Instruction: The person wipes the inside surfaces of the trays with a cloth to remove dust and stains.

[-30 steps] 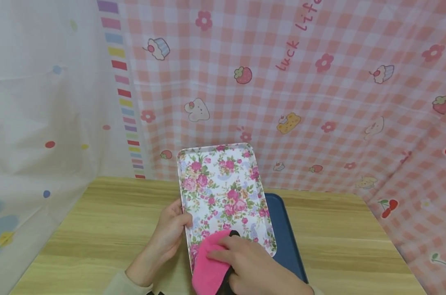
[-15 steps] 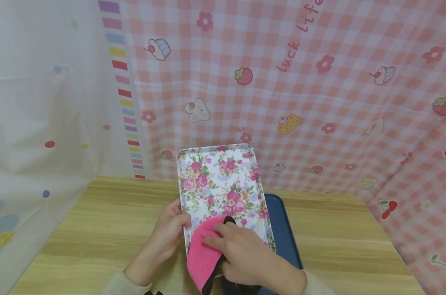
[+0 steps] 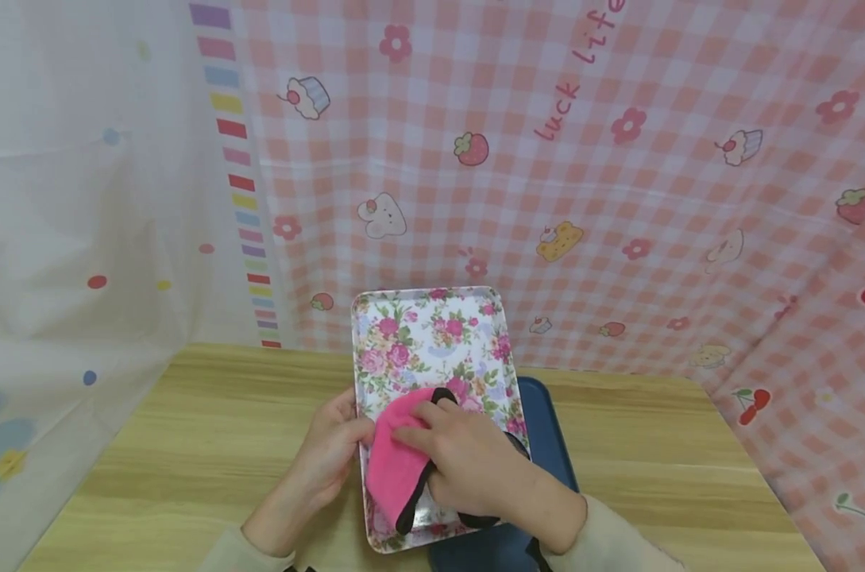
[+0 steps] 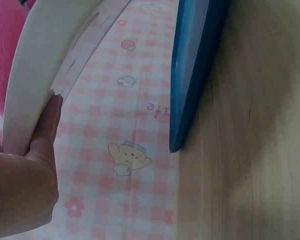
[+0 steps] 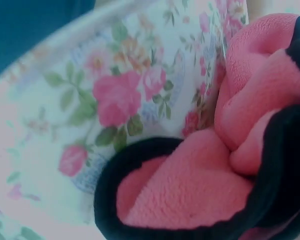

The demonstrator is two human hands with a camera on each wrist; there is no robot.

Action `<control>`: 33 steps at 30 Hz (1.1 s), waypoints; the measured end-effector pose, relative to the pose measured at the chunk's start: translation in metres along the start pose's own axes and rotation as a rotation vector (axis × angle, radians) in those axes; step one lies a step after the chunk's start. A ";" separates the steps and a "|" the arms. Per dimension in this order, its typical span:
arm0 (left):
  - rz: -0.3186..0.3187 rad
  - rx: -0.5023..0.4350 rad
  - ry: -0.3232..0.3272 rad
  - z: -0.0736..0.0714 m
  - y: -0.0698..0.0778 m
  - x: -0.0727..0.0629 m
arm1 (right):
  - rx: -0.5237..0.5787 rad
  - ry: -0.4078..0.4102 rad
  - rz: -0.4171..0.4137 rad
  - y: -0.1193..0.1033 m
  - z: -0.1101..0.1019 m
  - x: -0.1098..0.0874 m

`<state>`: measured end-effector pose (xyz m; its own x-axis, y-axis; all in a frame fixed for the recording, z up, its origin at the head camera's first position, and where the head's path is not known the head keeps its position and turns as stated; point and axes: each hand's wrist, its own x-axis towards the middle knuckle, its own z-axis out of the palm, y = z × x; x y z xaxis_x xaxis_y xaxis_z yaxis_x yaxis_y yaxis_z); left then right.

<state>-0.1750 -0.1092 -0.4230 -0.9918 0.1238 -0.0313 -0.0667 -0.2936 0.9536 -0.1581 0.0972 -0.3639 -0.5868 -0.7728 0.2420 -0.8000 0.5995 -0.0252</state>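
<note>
A white tray with pink roses (image 3: 439, 342) is held tilted up by my left hand (image 3: 323, 453), thumb on the face at the left rim and fingers behind. In the left wrist view its pale back (image 4: 40, 70) shows, raised off the table. Bunched in my right hand (image 3: 478, 465) is a pink cleaning cloth (image 3: 399, 449) with black edging, lying against the lower middle of the tray's face. Soft folds of the cloth (image 5: 190, 190) meet the floral surface (image 5: 115, 100) in the right wrist view; the hand itself is hidden there.
A dark blue tray (image 3: 546, 425) lies on the wood-grain table (image 3: 654, 453), partly behind the floral one. Behind the table hangs a pink checked curtain (image 3: 518, 191), with a white sheet (image 3: 82, 206) on the left.
My right hand has slid the cloth up the tray's face from its lower edge. The floral tray has shifted slightly right and down; my left hand keeps its hold.
</note>
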 end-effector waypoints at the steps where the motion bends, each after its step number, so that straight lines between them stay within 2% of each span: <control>1: -0.002 0.001 -0.007 0.000 0.000 0.000 | -0.011 0.011 -0.001 0.001 0.000 0.001; 9: -0.006 -0.001 -0.051 -0.002 0.001 -0.001 | -0.046 0.064 0.011 0.009 -0.003 0.014; 23: -0.009 0.004 -0.072 -0.002 0.000 -0.002 | -0.129 0.124 0.022 0.024 -0.014 0.046; 29: -0.004 0.014 -0.068 -0.001 -0.001 -0.002 | -0.150 0.113 0.054 0.029 -0.017 0.057; 33: -0.002 0.014 -0.068 -0.001 -0.001 0.000 | -0.162 0.137 0.081 0.035 -0.020 0.064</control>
<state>-0.1749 -0.1099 -0.4243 -0.9820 0.1883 -0.0136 -0.0669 -0.2802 0.9576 -0.2211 0.0724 -0.3302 -0.6173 -0.6917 0.3748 -0.7136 0.6929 0.1034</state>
